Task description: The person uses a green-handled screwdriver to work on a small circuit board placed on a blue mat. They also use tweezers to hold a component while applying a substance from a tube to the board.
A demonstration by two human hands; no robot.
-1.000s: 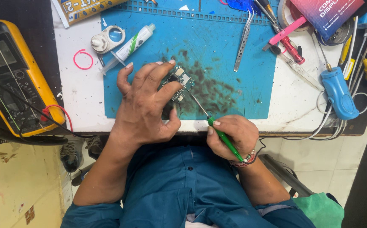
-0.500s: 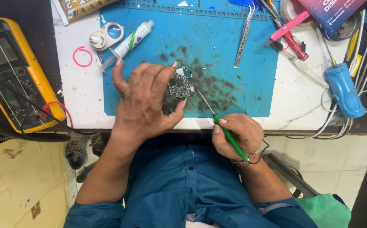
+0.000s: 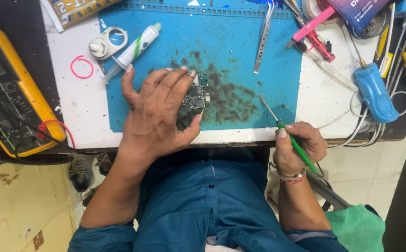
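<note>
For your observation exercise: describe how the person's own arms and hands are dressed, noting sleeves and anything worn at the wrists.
Both forearms are bare. The teal-blue shirt's sleeves are pushed up to about the elbows, bunched at the left sleeve and right sleeve. The left hand wears no glove or visible ring. The right hand is also ungloved; its wrist carries a red-and-white thread band.
</note>
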